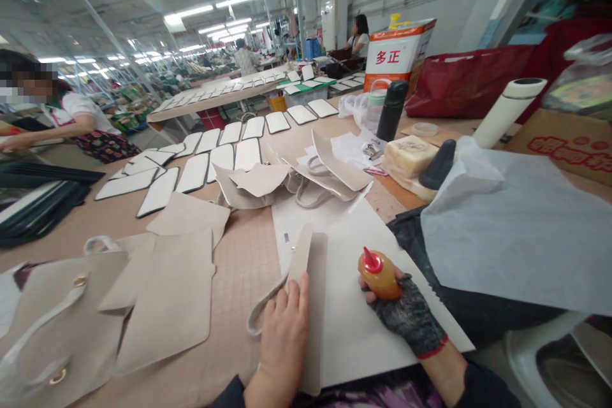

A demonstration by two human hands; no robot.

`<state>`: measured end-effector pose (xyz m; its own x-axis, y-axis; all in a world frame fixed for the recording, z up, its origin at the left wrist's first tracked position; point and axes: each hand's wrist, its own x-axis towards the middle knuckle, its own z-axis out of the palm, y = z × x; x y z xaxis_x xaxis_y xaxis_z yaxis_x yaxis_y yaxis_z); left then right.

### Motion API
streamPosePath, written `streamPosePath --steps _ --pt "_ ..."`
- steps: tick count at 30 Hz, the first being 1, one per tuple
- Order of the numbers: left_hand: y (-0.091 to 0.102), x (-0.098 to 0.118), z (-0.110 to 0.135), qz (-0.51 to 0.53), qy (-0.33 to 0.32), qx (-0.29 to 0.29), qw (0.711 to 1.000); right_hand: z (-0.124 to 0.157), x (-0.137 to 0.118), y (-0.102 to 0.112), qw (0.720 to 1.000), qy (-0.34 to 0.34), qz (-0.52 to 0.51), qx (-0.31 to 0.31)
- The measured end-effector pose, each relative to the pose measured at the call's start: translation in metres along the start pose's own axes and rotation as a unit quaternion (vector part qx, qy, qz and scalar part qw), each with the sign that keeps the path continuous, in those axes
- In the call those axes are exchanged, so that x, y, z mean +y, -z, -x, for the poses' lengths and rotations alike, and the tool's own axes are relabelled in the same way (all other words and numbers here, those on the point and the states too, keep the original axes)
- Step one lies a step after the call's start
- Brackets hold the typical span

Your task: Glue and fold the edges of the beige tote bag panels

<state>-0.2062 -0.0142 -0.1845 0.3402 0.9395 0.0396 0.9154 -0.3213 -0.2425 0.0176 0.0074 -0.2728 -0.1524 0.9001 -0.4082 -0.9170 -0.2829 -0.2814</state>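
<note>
My left hand (283, 331) lies flat on a folded beige leather strip (313, 280) that rests on a white sheet (354, 331). A thin beige strap loop (262, 309) curls out beside the fingers. My right hand (406, 315), in a dark fingerless glove with a red cuff, grips a small amber squeeze bottle with a red nozzle (379, 273), held upright just right of the strip.
Beige bag panels (162, 306) and a bag front with a handle (57, 325) lie at left. White-faced panels (194, 172) stretch across the table. A black bottle (391, 111), white roll (507, 111) and tissue paper (521, 229) sit at right. A person sits far left.
</note>
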Motion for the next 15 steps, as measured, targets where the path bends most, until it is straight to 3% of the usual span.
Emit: streamPosePath --steps 2,5,8,12,15 --pt "0.005 -0.009 -0.001 0.059 0.031 -0.056 0.996 0.001 0.001 0.000 1.000 -0.004 0.009 -0.002" --pt "0.013 -0.035 0.004 0.167 0.105 -0.167 0.966 0.003 0.001 0.001 1.000 0.002 0.017 -0.014" --pt "0.023 -0.062 0.014 0.252 0.115 -0.200 0.940 0.001 0.001 0.002 1.000 -0.005 0.006 -0.027" --pt "0.046 -0.086 0.005 0.390 0.098 -0.095 0.911 -0.011 0.001 0.009 0.995 -0.048 0.028 -0.078" --pt "0.068 -0.098 -0.026 0.519 0.092 0.049 0.848 -0.022 -0.001 0.021 0.985 -0.100 0.084 -0.112"
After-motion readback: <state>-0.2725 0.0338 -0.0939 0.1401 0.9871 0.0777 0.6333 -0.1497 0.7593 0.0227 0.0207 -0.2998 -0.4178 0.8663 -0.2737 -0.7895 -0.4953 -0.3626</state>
